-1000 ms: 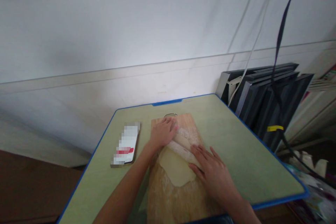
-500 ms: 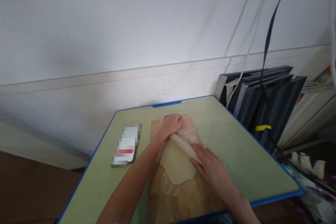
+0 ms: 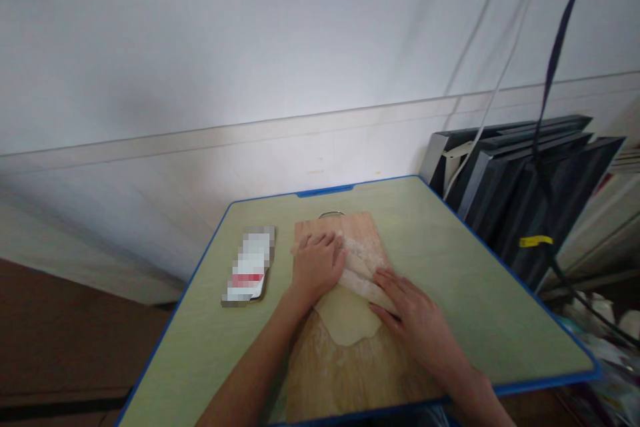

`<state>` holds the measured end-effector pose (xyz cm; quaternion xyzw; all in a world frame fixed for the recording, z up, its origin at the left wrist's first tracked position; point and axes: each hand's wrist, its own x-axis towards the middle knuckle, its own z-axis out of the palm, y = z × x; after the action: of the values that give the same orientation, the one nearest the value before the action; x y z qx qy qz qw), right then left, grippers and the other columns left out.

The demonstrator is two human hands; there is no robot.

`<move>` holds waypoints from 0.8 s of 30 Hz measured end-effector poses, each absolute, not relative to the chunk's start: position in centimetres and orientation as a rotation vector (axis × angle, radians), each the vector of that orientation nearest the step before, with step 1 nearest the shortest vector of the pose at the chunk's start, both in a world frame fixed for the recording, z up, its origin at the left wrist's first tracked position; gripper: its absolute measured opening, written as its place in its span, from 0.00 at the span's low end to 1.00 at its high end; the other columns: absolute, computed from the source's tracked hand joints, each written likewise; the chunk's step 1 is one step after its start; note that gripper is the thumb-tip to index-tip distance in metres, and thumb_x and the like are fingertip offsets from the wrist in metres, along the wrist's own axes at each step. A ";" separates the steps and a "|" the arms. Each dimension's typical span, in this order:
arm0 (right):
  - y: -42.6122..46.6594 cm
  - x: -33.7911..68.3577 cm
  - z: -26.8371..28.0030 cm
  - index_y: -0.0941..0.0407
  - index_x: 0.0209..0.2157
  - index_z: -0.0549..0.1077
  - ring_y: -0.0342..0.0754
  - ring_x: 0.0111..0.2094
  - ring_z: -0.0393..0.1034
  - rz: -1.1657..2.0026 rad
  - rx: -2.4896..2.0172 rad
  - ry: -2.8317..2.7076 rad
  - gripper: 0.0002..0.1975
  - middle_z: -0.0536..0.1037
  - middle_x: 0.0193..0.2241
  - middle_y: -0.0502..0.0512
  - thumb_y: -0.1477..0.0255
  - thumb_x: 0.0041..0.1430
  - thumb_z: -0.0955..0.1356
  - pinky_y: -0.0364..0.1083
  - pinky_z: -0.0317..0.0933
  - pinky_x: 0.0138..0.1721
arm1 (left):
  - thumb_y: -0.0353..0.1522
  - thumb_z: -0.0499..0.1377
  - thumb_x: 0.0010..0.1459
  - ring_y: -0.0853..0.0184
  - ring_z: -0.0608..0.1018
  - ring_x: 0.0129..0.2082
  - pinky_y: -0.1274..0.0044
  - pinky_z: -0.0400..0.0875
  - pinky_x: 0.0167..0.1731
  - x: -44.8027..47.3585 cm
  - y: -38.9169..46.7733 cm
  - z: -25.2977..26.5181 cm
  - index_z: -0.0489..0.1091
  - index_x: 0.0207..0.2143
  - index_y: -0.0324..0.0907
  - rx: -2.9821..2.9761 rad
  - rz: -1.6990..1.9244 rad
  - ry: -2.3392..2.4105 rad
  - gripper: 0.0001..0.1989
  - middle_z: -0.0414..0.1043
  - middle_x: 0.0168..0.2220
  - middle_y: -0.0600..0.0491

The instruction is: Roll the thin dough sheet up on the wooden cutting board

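Note:
A flour-dusted rolling pin [image 3: 361,285] lies slantwise across a thin, flattened sheet of dough [image 3: 346,320]. Over the pin's left part rests my left hand [image 3: 320,263], its fingers bent over the far side. My right hand [image 3: 407,297] holds the right end, thumb on the near side and fingers on top. Under the dough is a wooden cutting board [image 3: 325,383] with white flour on it. Some dough shows beyond the pin, and part of it is hidden by my hands.
A phone [image 3: 250,263] lies left of the board on the pale green table [image 3: 440,247], which has a blue rim. A metal handle [image 3: 331,214] sits at the board's far end. Dark panels [image 3: 525,167] lean at the right near a hanging black strap [image 3: 555,60].
My left hand has shifted from near the board's far end back onto the rolling pin, its fingers now laid over it. My right hand stays at the pin's right end. The view has shifted slightly.

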<state>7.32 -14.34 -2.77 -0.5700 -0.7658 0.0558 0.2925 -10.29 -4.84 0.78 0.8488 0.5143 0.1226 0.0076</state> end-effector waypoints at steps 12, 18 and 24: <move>-13.2 7.4 -3.0 0.56 0.51 0.67 0.52 0.50 0.66 0.556 -1.463 -1.777 0.21 0.72 0.49 0.60 0.71 0.54 0.62 0.55 0.60 0.50 | 0.38 0.53 0.59 0.65 0.73 0.40 0.66 0.69 0.40 -5.4 2.1 1.3 0.66 0.43 0.39 2.481 0.349 1.522 0.14 0.69 0.43 0.49; -13.3 7.3 -2.9 0.55 0.48 0.70 0.51 0.51 0.64 0.691 -1.335 -1.657 0.21 0.71 0.49 0.59 0.75 0.51 0.62 0.55 0.58 0.51 | 0.38 0.53 0.59 0.63 0.72 0.44 0.64 0.67 0.44 -4.6 2.5 1.7 0.65 0.46 0.40 2.383 0.574 1.487 0.15 0.67 0.47 0.48; -13.7 7.4 -4.0 0.54 0.47 0.71 0.50 0.53 0.62 0.613 -1.245 -1.657 0.19 0.70 0.51 0.57 0.77 0.53 0.62 0.54 0.55 0.54 | 0.34 0.46 0.61 0.63 0.47 0.63 0.67 0.44 0.60 -8.4 -1.3 0.2 0.52 0.58 0.38 2.274 0.789 1.393 0.23 0.44 0.63 0.45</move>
<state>7.35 -13.67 -3.97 -0.5083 -0.6763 0.2501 0.4709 -8.45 -1.31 0.23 0.8044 0.4929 0.2793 0.1792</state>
